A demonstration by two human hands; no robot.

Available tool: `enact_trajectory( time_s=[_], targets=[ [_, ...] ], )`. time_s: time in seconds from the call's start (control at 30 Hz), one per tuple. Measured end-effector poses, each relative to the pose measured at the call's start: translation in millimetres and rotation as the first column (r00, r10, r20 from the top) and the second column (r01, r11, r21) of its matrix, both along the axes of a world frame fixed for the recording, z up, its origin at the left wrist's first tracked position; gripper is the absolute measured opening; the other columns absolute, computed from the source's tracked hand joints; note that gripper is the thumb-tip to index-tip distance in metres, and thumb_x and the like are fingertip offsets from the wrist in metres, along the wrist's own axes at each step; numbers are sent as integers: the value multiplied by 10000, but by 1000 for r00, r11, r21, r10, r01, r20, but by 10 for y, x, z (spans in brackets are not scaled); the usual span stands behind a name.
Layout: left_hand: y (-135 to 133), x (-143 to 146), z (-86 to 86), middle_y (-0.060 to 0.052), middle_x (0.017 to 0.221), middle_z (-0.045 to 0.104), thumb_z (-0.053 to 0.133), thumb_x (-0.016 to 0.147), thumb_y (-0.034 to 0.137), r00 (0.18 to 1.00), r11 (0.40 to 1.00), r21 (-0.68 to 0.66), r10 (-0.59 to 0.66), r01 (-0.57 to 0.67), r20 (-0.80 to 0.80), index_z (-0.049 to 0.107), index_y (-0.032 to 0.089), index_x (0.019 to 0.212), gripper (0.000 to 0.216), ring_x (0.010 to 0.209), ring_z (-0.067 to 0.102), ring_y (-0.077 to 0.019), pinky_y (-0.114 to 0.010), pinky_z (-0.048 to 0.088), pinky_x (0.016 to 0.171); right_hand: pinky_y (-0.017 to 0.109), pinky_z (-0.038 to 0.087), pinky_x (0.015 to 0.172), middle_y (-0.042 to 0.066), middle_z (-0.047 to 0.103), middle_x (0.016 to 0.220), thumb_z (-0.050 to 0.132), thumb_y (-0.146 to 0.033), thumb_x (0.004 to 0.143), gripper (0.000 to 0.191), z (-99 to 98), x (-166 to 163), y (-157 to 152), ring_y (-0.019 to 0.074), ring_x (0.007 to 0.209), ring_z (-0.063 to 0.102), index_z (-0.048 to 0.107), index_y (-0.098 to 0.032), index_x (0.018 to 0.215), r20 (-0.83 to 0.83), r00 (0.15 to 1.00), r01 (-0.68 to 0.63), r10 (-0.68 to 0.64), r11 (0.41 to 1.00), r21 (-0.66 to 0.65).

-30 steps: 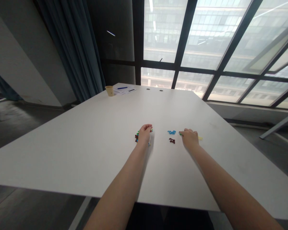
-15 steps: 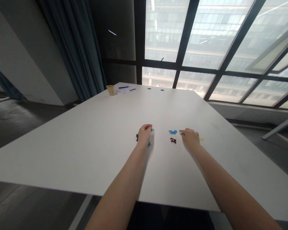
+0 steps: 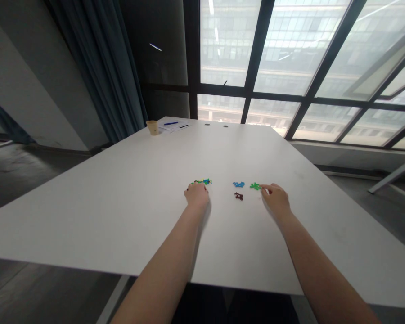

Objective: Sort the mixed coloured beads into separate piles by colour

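Curled fingers of my left hand (image 3: 197, 194) are down at the near side of a mixed pile of small coloured pieces (image 3: 206, 182). The hand covers part of that pile, and what its fingertips hold is hidden. My right hand (image 3: 277, 198) has thumb and index finger drawn together at the right edge of a heap of small green pieces (image 3: 255, 186); anything between the tips is too small to make out. Small blue pieces (image 3: 238, 184) lie left of the green ones. Nearer to me is a cluster of dark brown-red pieces (image 3: 239, 196).
The white table (image 3: 148, 216) stretches away toward large windows. At its far left stand a paper cup (image 3: 153, 128) and papers (image 3: 175, 128) with a blue pen (image 3: 171, 123) on them. Two dark round discs (image 3: 225, 126) sit near the far edge.
My left hand has shifted slightly left and nearer, uncovering the far part of the mixed pile. The right hand has moved right, so the green heap shows and the yellow pieces are hidden.
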State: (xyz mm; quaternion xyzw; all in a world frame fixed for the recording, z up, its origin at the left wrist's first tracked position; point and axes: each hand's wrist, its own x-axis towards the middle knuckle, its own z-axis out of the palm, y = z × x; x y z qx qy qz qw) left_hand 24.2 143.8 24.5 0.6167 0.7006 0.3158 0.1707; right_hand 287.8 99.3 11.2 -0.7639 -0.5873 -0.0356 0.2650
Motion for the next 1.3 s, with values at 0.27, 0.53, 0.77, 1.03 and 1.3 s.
enact_trajectory(
  time_s=[0.27,0.53,0.77,1.03,1.3],
  targets=[
    [13,41,-18,-101,727,621,569,653,140,999,998,62,-23,20,41,609,201,546,130,853,557,-266,-341,393,776,261,345,612,10,517,634,427,-295,743,327,89,260,-31,138,595,465,700,-193,891,-120,992,-8,23,992,125],
    [3,48,-40,-124,753,598,594,619,122,998,999,30,-17,19,-66,537,180,482,159,885,540,-305,-378,391,774,266,347,603,13,507,614,453,-323,732,332,194,437,-70,140,582,447,705,-168,882,-190,982,53,-6,969,240],
    [38,21,-84,-99,649,556,540,610,44,998,998,16,-54,53,12,487,182,461,210,827,542,-284,-376,379,769,271,363,619,31,560,672,467,-323,710,343,214,531,-96,143,597,461,703,-161,900,-275,960,132,-58,957,258],
    [10,210,-44,-10,684,579,638,606,163,738,929,157,-362,335,570,591,185,680,90,716,542,-160,-309,408,764,272,350,586,22,517,615,456,-340,720,356,243,357,-106,142,576,439,708,-140,872,-267,963,41,38,958,285],
    [-261,507,74,20,758,610,779,493,165,60,805,50,-107,591,992,557,156,767,352,739,583,-77,-204,416,730,260,345,572,5,483,603,476,-304,732,299,272,121,-111,121,542,419,712,-160,846,-262,947,-115,188,956,269]
  ],
)
